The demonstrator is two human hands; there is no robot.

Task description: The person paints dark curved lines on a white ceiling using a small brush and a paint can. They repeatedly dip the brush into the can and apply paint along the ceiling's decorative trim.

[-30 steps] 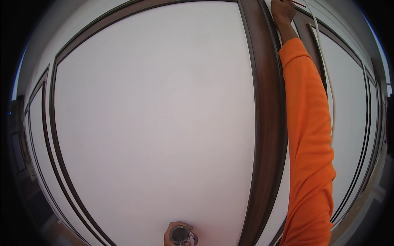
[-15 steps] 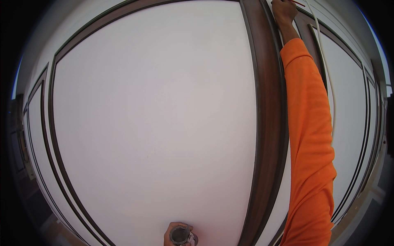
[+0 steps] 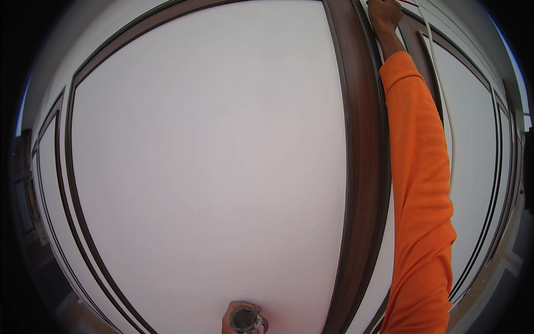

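At the top right my right hand [image 3: 384, 18] is closed round a thin brush with a slim reddish handle [image 3: 410, 3]. It is raised beside the upper end of a wide dark brown wooden trim [image 3: 364, 145]; the brush's bristles are not clear to see. Down at the lower edge, my left hand [image 3: 228, 318] wraps round a small jar [image 3: 243, 317] that has a dark rim and something dark grey inside. Part of a label shows on the jar's right side. The jar is held before a large white wall panel [image 3: 211, 139].
Dark brown moulding [image 3: 71, 139] frames the white panel on the left and top. More framed panels [image 3: 467, 111] continue to the right. A pale cable [image 3: 449, 111] hangs down beside my orange sleeve [image 3: 420, 183]. Some floor [image 3: 495, 295] shows at the lower right.
My right hand has shifted very slightly, and the brush handle sits a little differently at the top edge. The left hand and jar stay almost still.
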